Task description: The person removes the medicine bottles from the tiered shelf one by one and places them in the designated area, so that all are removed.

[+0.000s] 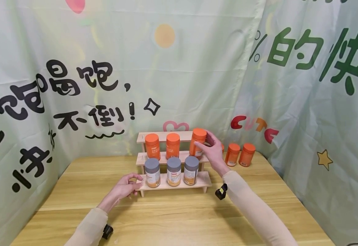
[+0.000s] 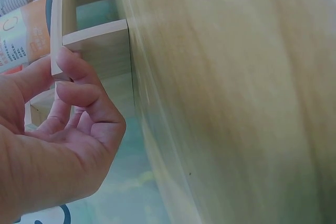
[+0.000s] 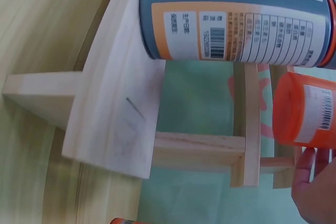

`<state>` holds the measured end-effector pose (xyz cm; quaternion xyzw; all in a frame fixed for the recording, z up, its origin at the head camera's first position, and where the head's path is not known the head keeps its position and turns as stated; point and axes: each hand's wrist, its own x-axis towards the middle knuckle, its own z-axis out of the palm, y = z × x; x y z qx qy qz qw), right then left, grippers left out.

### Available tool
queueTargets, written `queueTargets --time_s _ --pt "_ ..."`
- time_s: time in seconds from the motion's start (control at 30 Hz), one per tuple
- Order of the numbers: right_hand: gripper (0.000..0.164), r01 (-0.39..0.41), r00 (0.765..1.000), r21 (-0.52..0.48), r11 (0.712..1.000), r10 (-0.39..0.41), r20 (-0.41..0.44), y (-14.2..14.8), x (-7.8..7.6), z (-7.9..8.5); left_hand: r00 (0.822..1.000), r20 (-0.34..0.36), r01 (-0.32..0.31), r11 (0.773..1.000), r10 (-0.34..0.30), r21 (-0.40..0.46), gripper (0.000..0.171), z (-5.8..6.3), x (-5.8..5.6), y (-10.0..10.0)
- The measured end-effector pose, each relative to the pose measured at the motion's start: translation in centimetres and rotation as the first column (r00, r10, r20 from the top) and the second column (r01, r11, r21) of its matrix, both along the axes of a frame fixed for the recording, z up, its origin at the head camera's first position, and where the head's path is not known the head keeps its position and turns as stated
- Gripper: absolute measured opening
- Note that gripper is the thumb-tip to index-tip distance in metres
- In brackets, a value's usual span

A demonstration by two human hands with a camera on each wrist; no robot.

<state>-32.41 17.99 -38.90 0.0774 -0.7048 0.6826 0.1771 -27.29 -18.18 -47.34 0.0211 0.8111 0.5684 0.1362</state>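
A pale wooden three-tier shelf (image 1: pixel 204 178) stands on the table. My left hand (image 1: pixel 125 187) pinches the left end of its lowest board between thumb and fingers, as the left wrist view shows. My right hand (image 1: pixel 213 152) grips an orange bottle (image 1: pixel 198 142) at the right of the middle tier; in the right wrist view, a gap separates its base from the board. Two more orange bottles, a left one (image 1: pixel 152 147) and a centre one (image 1: pixel 173 146), stand on that tier. Three grey-lidded jars (image 1: pixel 174 172) line the lowest board.
Right of the shelf, two orange bottles (image 1: pixel 232 155) stand on the wooden table (image 1: pixel 173 218), with part of another showing behind my right hand. The top board (image 1: pixel 182 136) rises behind the bottles. A printed pale green curtain (image 1: pixel 197 68) hangs around the table's back and sides.
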Motion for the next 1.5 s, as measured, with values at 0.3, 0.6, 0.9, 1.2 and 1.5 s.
queueTargets --time_s 0.3,0.6,0.9,1.2,1.5 --pt "0.061 0.131 0.987 -0.013 0.991 -0.132 -0.087 1.1 0.9 0.4 1.0 -0.003 -0.028 1.0 0.028 -0.006 0.024 0.0 0.0 0.2" --pt "0.061 0.19 0.979 0.007 0.982 -0.189 -0.076 3.1 1.5 -0.3 1.0 -0.002 -0.023 1.0 0.023 -0.006 0.025 -0.1 -0.1 0.1" --pt "0.063 0.208 0.977 0.034 0.978 -0.206 -0.046 5.1 2.1 -1.1 1.0 -0.021 0.005 1.0 -0.005 0.014 0.028 -0.2 -0.1 0.0" --pt "0.065 0.22 0.975 0.108 0.969 -0.22 -0.013 7.0 3.0 -2.0 1.0 -0.022 0.002 1.0 -0.002 0.001 0.026 -0.1 0.1 0.0" --pt "0.069 0.116 0.983 0.346 0.931 -0.158 0.097 8.9 3.5 -3.9 1.0 -0.012 -0.009 1.0 0.008 -0.006 0.026 0.3 0.1 0.2"
